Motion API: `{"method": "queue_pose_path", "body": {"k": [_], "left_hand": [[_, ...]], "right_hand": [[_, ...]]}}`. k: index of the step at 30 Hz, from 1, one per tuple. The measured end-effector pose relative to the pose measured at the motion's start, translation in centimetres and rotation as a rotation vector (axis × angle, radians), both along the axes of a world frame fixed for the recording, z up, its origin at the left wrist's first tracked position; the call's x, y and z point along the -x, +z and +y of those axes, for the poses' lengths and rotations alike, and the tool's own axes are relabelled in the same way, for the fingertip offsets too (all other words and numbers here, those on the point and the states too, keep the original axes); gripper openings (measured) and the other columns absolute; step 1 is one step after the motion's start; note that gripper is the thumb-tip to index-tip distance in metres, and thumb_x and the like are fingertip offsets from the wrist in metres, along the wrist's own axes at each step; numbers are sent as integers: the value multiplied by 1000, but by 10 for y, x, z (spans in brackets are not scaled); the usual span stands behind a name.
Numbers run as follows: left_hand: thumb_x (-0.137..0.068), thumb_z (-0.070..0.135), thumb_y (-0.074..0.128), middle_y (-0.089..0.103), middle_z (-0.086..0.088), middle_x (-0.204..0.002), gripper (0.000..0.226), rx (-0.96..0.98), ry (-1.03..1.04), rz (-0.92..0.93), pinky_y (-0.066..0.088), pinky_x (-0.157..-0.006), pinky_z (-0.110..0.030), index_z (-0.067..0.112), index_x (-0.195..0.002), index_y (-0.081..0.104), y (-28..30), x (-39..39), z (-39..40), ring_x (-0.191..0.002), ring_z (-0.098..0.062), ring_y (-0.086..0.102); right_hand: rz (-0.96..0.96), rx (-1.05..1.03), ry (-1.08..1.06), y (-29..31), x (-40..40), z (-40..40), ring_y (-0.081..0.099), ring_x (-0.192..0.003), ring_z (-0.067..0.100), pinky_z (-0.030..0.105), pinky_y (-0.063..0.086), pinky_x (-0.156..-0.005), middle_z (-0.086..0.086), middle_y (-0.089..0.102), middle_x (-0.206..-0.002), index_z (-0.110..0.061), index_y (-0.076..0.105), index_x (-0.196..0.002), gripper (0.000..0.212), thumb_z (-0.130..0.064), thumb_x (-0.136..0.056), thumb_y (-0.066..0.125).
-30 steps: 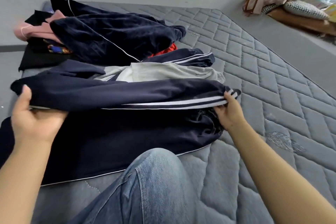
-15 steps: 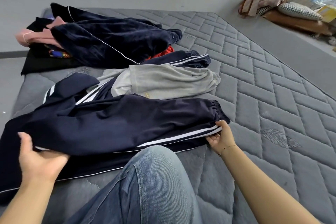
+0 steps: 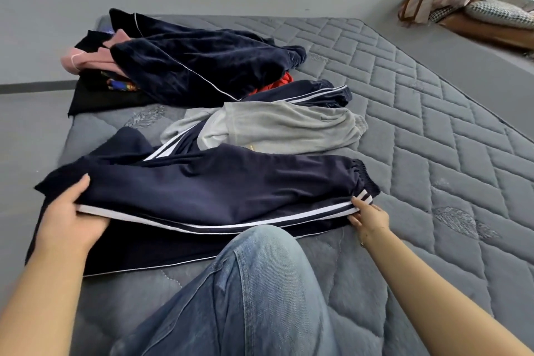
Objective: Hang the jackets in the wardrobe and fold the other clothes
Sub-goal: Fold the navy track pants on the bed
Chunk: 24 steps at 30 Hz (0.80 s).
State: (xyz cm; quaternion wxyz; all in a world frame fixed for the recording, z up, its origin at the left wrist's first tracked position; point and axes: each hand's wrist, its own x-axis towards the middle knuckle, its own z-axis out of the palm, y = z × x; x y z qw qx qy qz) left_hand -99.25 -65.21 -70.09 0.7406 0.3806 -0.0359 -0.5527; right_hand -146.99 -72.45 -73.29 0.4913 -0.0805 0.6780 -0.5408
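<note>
Navy track pants [image 3: 208, 188] with white side stripes lie stretched across the near part of the grey quilted mattress [image 3: 433, 153]. My left hand [image 3: 69, 217] grips their left end, thumb on top and fingers under the fabric. My right hand [image 3: 368, 215] pinches the striped cuff at the right end. Beneath them lies a dark navy velvet garment [image 3: 138, 251] with thin white piping. Behind them rest grey sweatpants [image 3: 283, 127], and a second navy striped piece [image 3: 318, 94].
A pile at the mattress's far left holds a navy velvet jacket [image 3: 202, 66], a pink garment [image 3: 83, 58], black cloth [image 3: 95, 98] and something red [image 3: 284, 81]. My jeans-clad knee [image 3: 260, 283] rises in front. Bags and cushions [image 3: 468, 0] sit far right on the floor.
Both hands have drawn the navy track pants toward me and laid them down over the velvet garment. The grey sweatpants behind are now uncovered.
</note>
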Motion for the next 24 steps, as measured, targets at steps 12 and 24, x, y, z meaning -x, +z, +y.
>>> {"method": "queue_pose_path", "body": {"k": [12,24], "left_hand": [[-53,28,78,68,-5,-122,79,88,134,291,44,-97,-39,17,-130,61,16,-12,29,-118,-22,61],[-91,3,57,63,-13,-117,24,-235,360,-87,50,-93,-33,7,-115,59,-29,-71,62,-107,-24,64]], "right_hand": [[-137,161,479,83,-140,50,60,-61,16,27,55,-67,2,54,-62,-8,60,-83,8,-7,-91,59],[997,380,1743,16,-339,53,55,-96,15,29,46,-90,1,60,-102,-15,66,-104,20,-11,-85,60]]}}
